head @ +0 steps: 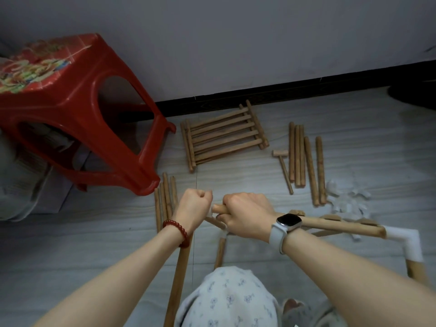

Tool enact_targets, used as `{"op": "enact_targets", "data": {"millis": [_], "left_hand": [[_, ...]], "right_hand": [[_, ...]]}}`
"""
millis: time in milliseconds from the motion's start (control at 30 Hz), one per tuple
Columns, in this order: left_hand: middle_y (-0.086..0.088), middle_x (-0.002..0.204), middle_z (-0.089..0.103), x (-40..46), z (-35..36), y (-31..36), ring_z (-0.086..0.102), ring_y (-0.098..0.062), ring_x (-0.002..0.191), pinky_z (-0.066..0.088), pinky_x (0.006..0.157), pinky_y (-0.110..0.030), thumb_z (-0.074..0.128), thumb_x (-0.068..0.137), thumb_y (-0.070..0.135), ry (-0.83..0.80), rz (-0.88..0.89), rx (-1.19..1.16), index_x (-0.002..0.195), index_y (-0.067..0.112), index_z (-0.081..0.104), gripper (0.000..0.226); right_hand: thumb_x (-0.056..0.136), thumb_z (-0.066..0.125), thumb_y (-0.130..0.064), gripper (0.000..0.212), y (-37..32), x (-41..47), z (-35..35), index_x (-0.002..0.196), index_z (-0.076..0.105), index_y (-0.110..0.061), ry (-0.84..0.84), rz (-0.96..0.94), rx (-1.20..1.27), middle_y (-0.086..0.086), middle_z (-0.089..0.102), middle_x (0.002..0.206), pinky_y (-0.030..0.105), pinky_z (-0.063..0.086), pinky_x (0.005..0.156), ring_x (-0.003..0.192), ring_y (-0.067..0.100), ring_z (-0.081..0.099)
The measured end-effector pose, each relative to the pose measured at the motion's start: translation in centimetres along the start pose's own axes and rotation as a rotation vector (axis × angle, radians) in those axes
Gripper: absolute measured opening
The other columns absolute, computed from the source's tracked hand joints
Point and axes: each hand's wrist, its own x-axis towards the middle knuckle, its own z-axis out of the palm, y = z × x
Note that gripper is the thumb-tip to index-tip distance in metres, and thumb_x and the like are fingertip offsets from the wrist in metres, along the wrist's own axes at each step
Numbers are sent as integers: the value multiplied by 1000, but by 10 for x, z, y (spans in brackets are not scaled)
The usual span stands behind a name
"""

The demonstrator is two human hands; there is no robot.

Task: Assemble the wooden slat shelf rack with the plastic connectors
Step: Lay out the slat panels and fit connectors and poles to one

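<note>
My right hand (245, 214) grips the left end of a horizontal wooden rod (339, 225) of a partly built frame. That rod's far end sits in a white plastic corner connector (409, 241). My left hand (194, 204) is clenched in a fist around a white connector (210, 210) at the rod's tip, where an upright rod (179, 274) runs down under my wrist. A finished slat shelf panel (224, 135) lies flat on the floor ahead.
A red plastic stool (77, 109) stands at the left. Loose rods lie near my left hand (165, 197) and at the right (304, 159), beside a small wooden mallet (284, 167). Several white connectors (349, 199) are scattered at the right. A wall runs behind.
</note>
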Motion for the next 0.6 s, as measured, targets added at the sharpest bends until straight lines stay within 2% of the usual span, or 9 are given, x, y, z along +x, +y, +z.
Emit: {"op": "enact_targets", "data": {"millis": [133,433,600], "left_hand": [[2,46,34,-5,3,1,33,-15,46,25,49,-27,43,96,26,38,7,62,45,17,32,53],[0,49,40,-4,3,0,39,-20,51,31,55,-30,39,98,31,81,13,74,47,15,34,54],[-2,51,43,-8,3,-2,43,-23,55,31,56,-30,38,99,33,99,25,79,48,14,35,54]], "right_hand": [[90,49,-31,15,0,-1,0,84,47,-18,4,33,11,6,65,99,31,33,65,92,29,59],[92,49,-37,23,-8,-7,4,80,47,-18,21,45,24,5,64,93,31,30,63,84,27,57],[94,47,-37,34,-11,-9,5,67,36,-20,19,50,-2,4,63,91,31,30,64,74,23,47]]}}
